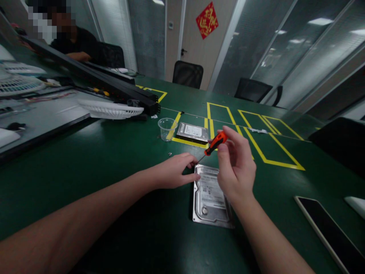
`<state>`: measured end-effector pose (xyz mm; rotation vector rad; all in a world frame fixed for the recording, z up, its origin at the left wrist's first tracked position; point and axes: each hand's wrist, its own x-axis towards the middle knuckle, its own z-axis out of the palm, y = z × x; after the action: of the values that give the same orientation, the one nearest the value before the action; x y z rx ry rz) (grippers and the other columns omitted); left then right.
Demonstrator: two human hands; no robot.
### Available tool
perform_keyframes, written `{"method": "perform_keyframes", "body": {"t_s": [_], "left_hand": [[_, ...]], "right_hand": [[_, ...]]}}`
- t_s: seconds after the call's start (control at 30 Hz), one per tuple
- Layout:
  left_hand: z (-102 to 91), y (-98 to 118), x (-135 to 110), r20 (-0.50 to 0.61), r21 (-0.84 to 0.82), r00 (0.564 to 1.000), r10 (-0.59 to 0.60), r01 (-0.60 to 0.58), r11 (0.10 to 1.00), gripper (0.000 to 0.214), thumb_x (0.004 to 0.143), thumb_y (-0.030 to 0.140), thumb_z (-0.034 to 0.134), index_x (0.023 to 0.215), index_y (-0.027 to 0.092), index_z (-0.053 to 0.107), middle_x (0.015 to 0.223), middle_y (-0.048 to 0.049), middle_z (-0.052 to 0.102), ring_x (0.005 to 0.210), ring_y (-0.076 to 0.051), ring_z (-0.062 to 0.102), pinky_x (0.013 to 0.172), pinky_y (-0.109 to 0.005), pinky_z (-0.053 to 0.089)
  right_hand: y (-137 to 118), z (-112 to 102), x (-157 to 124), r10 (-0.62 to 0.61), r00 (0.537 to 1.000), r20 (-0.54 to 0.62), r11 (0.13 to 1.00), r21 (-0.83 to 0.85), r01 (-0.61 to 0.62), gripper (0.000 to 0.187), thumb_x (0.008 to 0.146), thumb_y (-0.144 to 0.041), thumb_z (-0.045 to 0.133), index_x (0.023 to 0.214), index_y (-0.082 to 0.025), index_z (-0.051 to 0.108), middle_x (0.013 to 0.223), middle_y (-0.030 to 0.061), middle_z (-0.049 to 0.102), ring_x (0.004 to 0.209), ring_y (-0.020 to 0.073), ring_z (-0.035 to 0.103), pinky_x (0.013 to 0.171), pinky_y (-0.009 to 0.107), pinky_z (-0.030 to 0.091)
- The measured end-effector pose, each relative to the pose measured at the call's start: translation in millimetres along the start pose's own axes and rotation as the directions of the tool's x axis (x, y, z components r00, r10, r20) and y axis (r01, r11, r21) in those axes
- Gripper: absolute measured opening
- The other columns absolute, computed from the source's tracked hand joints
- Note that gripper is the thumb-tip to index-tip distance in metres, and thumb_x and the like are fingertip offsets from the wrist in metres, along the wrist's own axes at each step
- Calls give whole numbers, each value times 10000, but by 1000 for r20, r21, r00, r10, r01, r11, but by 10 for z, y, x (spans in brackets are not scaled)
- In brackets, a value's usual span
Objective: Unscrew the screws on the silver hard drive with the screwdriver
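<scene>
Nearer hard drive (209, 193) lay label up on the green table (154, 236), directly before me, its left edge and lower corners in plain view, part of its right side covered by my hand and wrist. Bare green surface stretched from its left edge to my left forearm, and from its right side across to a phone (327, 232), well apart. Beyond its far end, a second hard drive (192, 131) sat inside a yellow tape outline (190, 142), a clear plastic cup (167, 131) just beside it, left. Farther left, a long black frame (114, 85) and a white grille (114, 110) bounded the room. Right grip (236, 163) was closed on the orange-and-black handle of a screwdriver (216, 143), thumb against fingers, shaft slanting down to the near drive's far left corner. Left grip (182, 171) stood partly open, thumb on the drive's top face, fingers curled by that corner; whether they touched the shaft, I could not tell. Count: two drives, one screwdriver, one cup. Small metal bits (170, 154) lay near the cup, too small to number. One other person (81, 47) sat across, far left.
</scene>
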<state>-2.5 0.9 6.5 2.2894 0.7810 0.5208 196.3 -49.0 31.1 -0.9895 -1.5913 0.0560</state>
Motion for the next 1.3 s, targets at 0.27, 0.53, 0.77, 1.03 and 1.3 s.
{"method": "perform_keyframes", "body": {"t_s": [0.27, 0.53, 0.77, 1.03, 1.3], "left_hand": [[-13, 20, 7, 11, 6, 1000, -10, 10, 1000, 356, 968, 446, 731, 1193, 179, 666, 1167, -105, 695, 1049, -261, 678, 926, -387, 550], [-5, -2, 4, 11, 4, 1000, 3, -3, 1000, 370, 975, 460, 722, 1211, 182, 663, 1182, -109, 695, 1049, -264, 675, 932, -405, 556], [-11, 2, -1, 8, 16, 1000, -8, 8, 1000, 365, 979, 460, 721, 1201, 175, 663, 1173, -109, 692, 1051, -261, 676, 932, -393, 548], [-1, -1, 3, 0, 8, 1000, 13, -13, 1000, 353, 983, 453, 716, 1189, 170, 665, 1155, -102, 685, 1050, -262, 663, 936, -399, 547], [-12, 7, 0, 9, 16, 1000, -9, 9, 1000, 372, 984, 460, 718, 1212, 171, 664, 1167, -105, 688, 1050, -263, 673, 927, -395, 545]], "right_hand": [[-9, 15, 5, -7, 999, -38, 1000, -25, 6, 443, 1024, -274, 633, 1463, -324, 601, 1319, 76, 707, 1091, 232, 735, 958, 464, 629], [-19, 17, 8, 12, 999, -35, 1000, 0, -12, 406, 1058, -270, 563, 1459, -323, 596, 1338, 84, 714, 1107, 232, 756, 1005, 481, 640], [34, 41, 5, -4, 998, -63, 1000, -8, 4, 445, 1000, -291, 675, 1436, -315, 585, 1267, 91, 695, 1075, 244, 720, 906, 463, 653], [12, 7, -4, 35, 999, 14, 999, 14, -35, 444, 1080, -287, 518, 1518, -347, 555, 1408, 88, 702, 1206, 270, 737, 1044, 547, 642], [21, 29, 2, 33, 998, -61, 998, 57, -30, 404, 999, -296, 687, 1391, -304, 589, 1282, 91, 701, 1059, 236, 748, 945, 480, 673]]}}
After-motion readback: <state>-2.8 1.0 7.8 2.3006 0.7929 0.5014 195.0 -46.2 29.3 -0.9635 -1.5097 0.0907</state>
